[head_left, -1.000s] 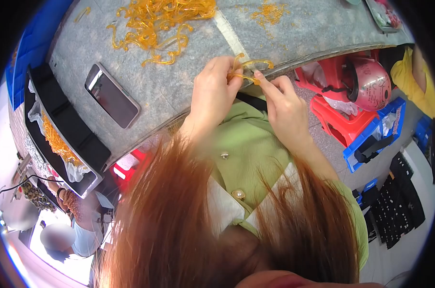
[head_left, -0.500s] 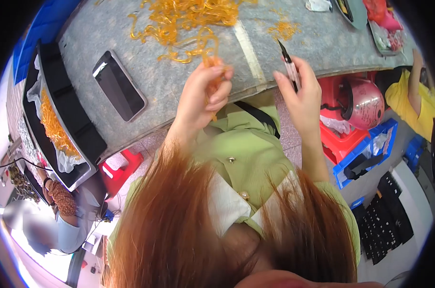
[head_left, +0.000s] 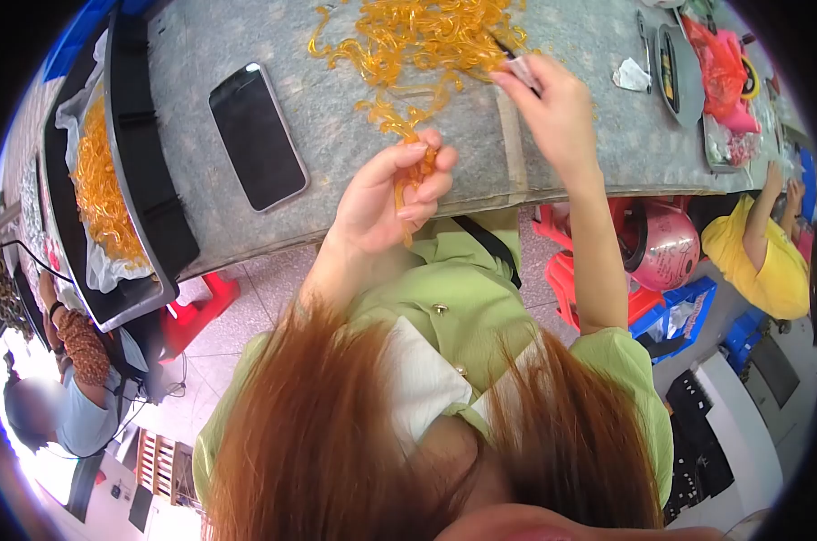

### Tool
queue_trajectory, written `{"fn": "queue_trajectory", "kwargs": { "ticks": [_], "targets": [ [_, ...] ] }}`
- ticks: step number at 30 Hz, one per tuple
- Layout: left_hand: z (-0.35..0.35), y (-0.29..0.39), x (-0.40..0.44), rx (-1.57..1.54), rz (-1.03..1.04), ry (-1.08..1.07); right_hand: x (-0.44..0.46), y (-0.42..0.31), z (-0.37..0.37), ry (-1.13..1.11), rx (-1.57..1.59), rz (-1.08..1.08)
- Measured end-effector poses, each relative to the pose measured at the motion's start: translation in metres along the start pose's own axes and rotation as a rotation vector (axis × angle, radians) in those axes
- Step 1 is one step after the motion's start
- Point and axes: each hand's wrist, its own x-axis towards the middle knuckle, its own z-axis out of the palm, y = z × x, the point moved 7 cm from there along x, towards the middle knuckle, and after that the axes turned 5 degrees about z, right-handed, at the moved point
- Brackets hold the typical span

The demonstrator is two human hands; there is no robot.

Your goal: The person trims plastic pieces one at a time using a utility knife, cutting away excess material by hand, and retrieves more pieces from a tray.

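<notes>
My left hand [head_left: 395, 187] is closed around a bunch of translucent orange plastic strands [head_left: 406, 120]. Part of the bunch trails from the fingers toward the back, and a tail hangs below the hand. In my right hand [head_left: 559, 113] is a craft knife [head_left: 523, 74] with a dark blade end and a pale grip. Its tip points into the large pile of curly orange strands [head_left: 417, 36] at the back of the table. Whether the blade touches a strand I cannot tell.
A smartphone [head_left: 258, 135] lies on the grey table cover [head_left: 336, 104]. At left stands a black bin [head_left: 138, 117] holding orange strands [head_left: 104, 189]. A grey tray [head_left: 681, 77] and red plastic bag [head_left: 719, 68] are at right. Beyond are a pink helmet [head_left: 665, 245] and other people.
My right hand has moved up and over to the pile with the craft knife. My left hand still grips its strands, slightly lower and to the right. The camera view has shifted.
</notes>
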Motion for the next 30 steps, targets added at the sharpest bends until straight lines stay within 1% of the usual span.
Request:
{"fn": "queue_trajectory", "kwargs": {
  "ticks": [3, 5, 6, 8, 9, 12, 15, 16, 18, 19, 22, 24, 25, 27, 28, 30],
  "targets": [
    [0.001, 0.004, 0.002, 0.153, 0.057, 0.130, -0.002, 0.009, -0.011, 0.085, 0.359, 0.256],
    [0.000, 0.007, 0.002, 0.269, 0.119, 0.194, -0.006, 0.015, -0.012, 0.069, 0.735, 0.356],
    [0.001, 0.008, 0.004, 0.215, 0.114, 0.137, -0.007, 0.019, -0.010, 0.062, 0.924, 0.407],
    [0.000, 0.008, 0.005, 0.102, 0.093, 0.032, -0.008, 0.021, -0.008, 0.088, 1.016, 0.481],
    [-0.001, 0.009, 0.006, 0.092, 0.081, 0.018, -0.009, 0.024, -0.007, 0.097, 1.062, 0.521],
    [-0.004, 0.006, 0.005, 0.062, 0.037, -0.007, -0.006, 0.030, 0.015, -0.267, 0.767, 0.553],
    [-0.006, 0.005, 0.005, 0.011, 0.011, -0.153, 0.011, 0.034, -0.001, -0.002, 1.022, 0.526],
    [-0.009, 0.006, 0.005, 0.112, 0.044, -0.047, 0.015, 0.034, -0.001, -0.005, 0.988, 0.520],
    [-0.009, 0.011, 0.001, 0.325, 0.108, 0.159, 0.012, 0.033, 0.007, -0.092, 1.034, 0.571],
    [-0.005, 0.015, 0.002, 0.392, 0.143, 0.180, 0.009, 0.033, 0.010, -0.136, 1.053, 0.599],
    [0.000, 0.018, 0.003, 0.543, 0.229, 0.236, -0.006, 0.037, 0.016, -0.268, 0.977, 0.695],
    [-0.001, 0.020, 0.005, 0.618, 0.268, 0.245, -0.010, 0.036, 0.018, -0.262, 0.813, 0.643],
    [-0.001, 0.021, 0.005, 0.708, 0.302, 0.255, -0.014, 0.034, 0.019, -0.259, 0.733, 0.621],
    [-0.001, 0.023, 0.006, 0.892, 0.371, 0.267, -0.017, 0.028, 0.012, -0.194, 0.719, 0.575],
    [0.001, 0.024, 0.006, 1.039, 0.452, 0.292, -0.018, 0.025, 0.007, -0.155, 0.711, 0.547],
    [0.012, 0.019, 0.007, 1.333, 0.616, 0.327, -0.022, 0.009, -0.010, -0.005, 0.430, 0.400]
  ]
}}
